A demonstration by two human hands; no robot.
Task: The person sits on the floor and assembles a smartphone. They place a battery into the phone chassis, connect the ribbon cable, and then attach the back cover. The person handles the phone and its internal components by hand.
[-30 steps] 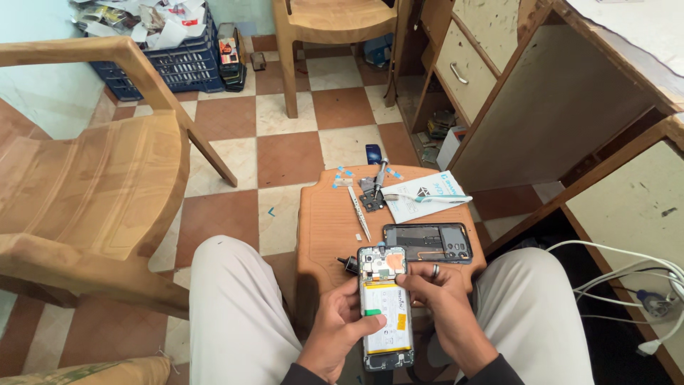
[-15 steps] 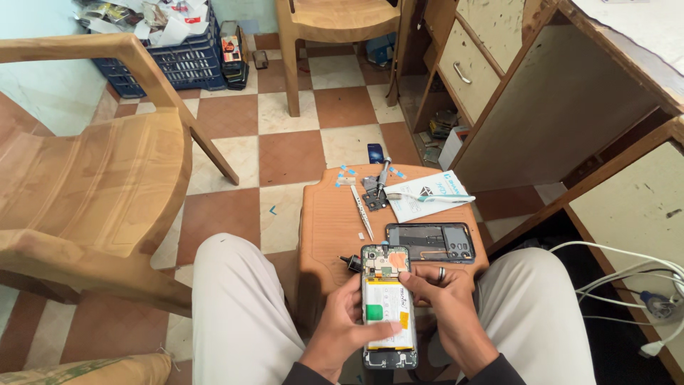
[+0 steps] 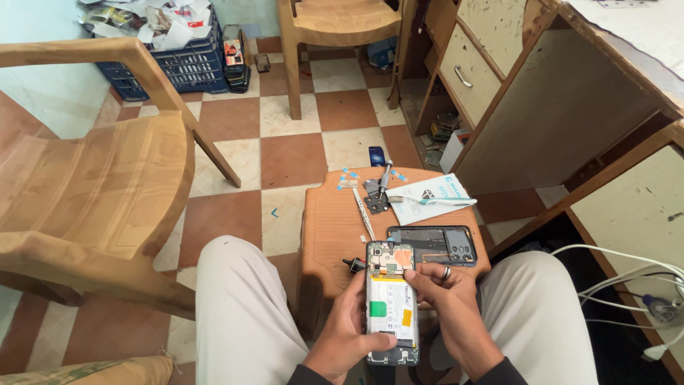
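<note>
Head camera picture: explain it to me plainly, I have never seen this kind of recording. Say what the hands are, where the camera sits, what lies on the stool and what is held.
There is no machine here. A person wears the camera on the head, so it looks down over the knees at both bare hands. The left hand holds an opened phone, its back off and its insides showing. The right hand touches the phone's upper part with its fingers. On the small brown stool in front lie the phone's dark back cover, a paper packet and small tools and parts. A plastic chair stands to the left.
</note>
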